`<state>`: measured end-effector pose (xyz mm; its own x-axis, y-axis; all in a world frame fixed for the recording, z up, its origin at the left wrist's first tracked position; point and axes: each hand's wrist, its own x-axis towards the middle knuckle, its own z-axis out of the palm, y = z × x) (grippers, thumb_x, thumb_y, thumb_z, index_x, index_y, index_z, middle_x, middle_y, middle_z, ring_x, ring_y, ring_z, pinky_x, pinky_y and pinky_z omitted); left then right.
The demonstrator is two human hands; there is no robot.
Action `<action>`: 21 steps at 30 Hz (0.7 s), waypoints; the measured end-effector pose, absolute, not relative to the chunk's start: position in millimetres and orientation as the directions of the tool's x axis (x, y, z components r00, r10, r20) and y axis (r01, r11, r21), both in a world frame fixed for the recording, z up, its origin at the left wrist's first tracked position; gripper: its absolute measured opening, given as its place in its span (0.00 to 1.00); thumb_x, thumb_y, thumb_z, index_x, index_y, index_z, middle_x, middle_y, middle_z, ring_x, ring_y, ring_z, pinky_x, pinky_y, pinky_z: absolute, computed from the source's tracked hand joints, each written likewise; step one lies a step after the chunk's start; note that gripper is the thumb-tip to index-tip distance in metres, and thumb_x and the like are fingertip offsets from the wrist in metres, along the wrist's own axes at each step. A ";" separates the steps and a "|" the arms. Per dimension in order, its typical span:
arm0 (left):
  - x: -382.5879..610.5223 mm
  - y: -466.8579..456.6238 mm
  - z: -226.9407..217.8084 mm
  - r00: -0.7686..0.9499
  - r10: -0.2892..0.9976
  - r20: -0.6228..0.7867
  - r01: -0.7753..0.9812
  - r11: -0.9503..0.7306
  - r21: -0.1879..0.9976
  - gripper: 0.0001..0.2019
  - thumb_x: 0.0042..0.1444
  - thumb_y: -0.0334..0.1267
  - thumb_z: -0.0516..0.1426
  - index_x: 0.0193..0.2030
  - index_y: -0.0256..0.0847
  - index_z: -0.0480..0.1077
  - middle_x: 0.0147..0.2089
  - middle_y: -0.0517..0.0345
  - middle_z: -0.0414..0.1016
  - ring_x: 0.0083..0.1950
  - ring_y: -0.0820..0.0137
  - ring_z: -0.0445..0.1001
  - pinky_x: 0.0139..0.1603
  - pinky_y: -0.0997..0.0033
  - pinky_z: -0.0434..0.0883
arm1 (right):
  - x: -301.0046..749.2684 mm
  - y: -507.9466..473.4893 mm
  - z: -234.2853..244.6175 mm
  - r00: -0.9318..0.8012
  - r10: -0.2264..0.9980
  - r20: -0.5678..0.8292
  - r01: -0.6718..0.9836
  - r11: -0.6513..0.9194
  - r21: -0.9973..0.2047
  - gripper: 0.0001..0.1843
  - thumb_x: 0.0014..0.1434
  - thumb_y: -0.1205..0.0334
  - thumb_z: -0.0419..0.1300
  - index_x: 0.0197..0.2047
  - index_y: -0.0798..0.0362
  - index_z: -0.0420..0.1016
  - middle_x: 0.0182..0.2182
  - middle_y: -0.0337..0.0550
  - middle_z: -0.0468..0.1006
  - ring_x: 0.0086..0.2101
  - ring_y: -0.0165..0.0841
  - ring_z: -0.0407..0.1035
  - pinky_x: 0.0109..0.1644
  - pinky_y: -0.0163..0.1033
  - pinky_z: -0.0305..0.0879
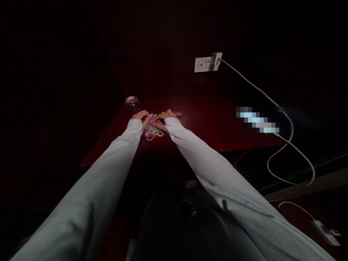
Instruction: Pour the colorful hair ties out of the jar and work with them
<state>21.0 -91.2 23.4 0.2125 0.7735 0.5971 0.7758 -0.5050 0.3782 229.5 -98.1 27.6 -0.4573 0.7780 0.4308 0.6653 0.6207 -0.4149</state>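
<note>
A small pile of colourful hair ties (152, 128) lies on the dark red table, mostly pink and purple with a few yellow and green rings at its near edge. My left hand (141, 116) rests at the pile's left side, fingers bent and thumb apart from them. From the right, my right hand (164, 117) reaches over the pile. Its thumb and fingers are apart and touch the hair ties. I see nothing clearly gripped in either hand, though the fingers cover part of the pile. A pinkish bunch (178, 115) lies just beyond my right hand.
A clear jar (132, 102) with something pink at its top stands behind my left hand. A blurred-out bright device (257, 121) lies on the right, its white cable (252, 85) running to a wall socket (203, 64). The table (212, 134) ends close to my forearms.
</note>
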 end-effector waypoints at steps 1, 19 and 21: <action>20.8 -91.2 23.2 0.218 0.776 0.592 0.777 -0.505 0.376 0.18 0.66 0.52 0.54 0.29 0.44 0.66 0.32 0.58 0.71 0.34 0.69 0.68 0.36 0.71 0.64 | 229.2 -97.7 27.1 -0.455 0.777 0.435 0.666 0.621 -0.412 0.12 0.68 0.50 0.66 0.48 0.45 0.85 0.45 0.44 0.84 0.52 0.44 0.64 0.58 0.48 0.56; 20.5 -95.0 20.4 0.128 0.785 0.606 0.859 -0.393 0.328 0.19 0.71 0.53 0.50 0.38 0.44 0.73 0.41 0.55 0.81 0.41 0.66 0.75 0.41 0.69 0.66 | 231.7 -97.2 27.1 -0.413 0.776 0.476 0.655 0.617 -0.437 0.11 0.69 0.50 0.64 0.44 0.45 0.87 0.46 0.44 0.83 0.51 0.43 0.62 0.59 0.49 0.56; 20.5 -96.1 20.2 0.104 0.791 0.603 0.870 -0.367 0.331 0.19 0.72 0.52 0.48 0.42 0.44 0.74 0.44 0.54 0.82 0.44 0.64 0.77 0.43 0.68 0.68 | 231.6 -94.2 25.5 -0.412 0.777 0.476 0.657 0.615 -0.436 0.12 0.69 0.50 0.65 0.45 0.44 0.88 0.46 0.44 0.83 0.51 0.43 0.62 0.59 0.49 0.56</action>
<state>20.5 -96.1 20.2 0.1041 0.7908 0.6032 0.8695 -0.3668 0.3308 231.6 -94.2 25.5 -0.4120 0.7770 0.4760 0.6568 0.6153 -0.4359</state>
